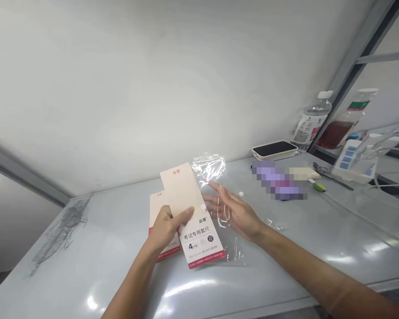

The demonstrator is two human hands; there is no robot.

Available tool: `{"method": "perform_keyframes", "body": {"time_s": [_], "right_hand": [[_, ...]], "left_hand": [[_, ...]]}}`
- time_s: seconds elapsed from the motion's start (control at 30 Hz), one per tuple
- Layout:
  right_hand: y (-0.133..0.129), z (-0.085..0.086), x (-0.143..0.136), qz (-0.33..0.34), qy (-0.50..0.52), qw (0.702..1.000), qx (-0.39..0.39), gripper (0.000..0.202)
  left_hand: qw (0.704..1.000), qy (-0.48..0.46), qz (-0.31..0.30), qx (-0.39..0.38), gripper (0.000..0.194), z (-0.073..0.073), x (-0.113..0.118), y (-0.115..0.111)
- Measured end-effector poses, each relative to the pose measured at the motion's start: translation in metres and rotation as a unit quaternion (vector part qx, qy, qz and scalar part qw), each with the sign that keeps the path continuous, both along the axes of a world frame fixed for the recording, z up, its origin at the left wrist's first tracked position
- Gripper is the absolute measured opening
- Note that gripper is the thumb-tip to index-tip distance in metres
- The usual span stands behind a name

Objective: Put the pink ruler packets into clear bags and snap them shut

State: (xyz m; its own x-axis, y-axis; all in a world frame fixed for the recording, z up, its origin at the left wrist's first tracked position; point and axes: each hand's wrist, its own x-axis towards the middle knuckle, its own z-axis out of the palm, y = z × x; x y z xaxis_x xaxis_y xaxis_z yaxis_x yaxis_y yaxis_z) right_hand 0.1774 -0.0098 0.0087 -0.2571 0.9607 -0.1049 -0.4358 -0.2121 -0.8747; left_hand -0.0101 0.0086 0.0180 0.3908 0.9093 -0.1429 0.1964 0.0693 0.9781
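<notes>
My left hand [169, 227] is closed on a white and red ruler-set packaging card [199, 237], its thumb pressed on the front. Chinese print and a large 4 show on the card's lower part. A second, similar card [155, 206] lies partly behind it at the left, also under my left hand. Clear plastic packaging [210, 166] spreads to the right of the front card, with shiny creases. My right hand [237, 215] is at this plastic, fingers stretched out and apart; whether they are inside or behind it I cannot tell.
On the grey table [113, 248], a phone [275, 149] lies near the wall, with a blurred purple item [277, 179] in front. A water bottle [312, 122], a bottle of dark red liquid [341, 126], a white power strip [355, 161] and cables stand or lie at the right.
</notes>
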Motion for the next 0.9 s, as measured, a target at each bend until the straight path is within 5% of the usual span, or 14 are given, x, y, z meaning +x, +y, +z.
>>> {"method": "perform_keyframes", "body": {"time_s": [0.4, 0.77, 0.9], "right_hand": [[0.001, -0.002, -0.001, 0.043, -0.026, 0.998, 0.039, 0.049], [0.006, -0.005, 0.001, 0.022, -0.047, 0.998, 0.029, 0.032], [0.001, -0.007, -0.005, 0.053, -0.052, 0.996, 0.041, 0.032]], "left_hand": [[0.997, 0.012, -0.077, -0.006, 0.027, 0.009, -0.002, -0.003], [0.992, -0.02, 0.116, 0.044, 0.041, -0.006, 0.009, -0.006], [0.991, -0.054, 0.115, 0.029, 0.042, -0.001, 0.014, -0.01]]}}
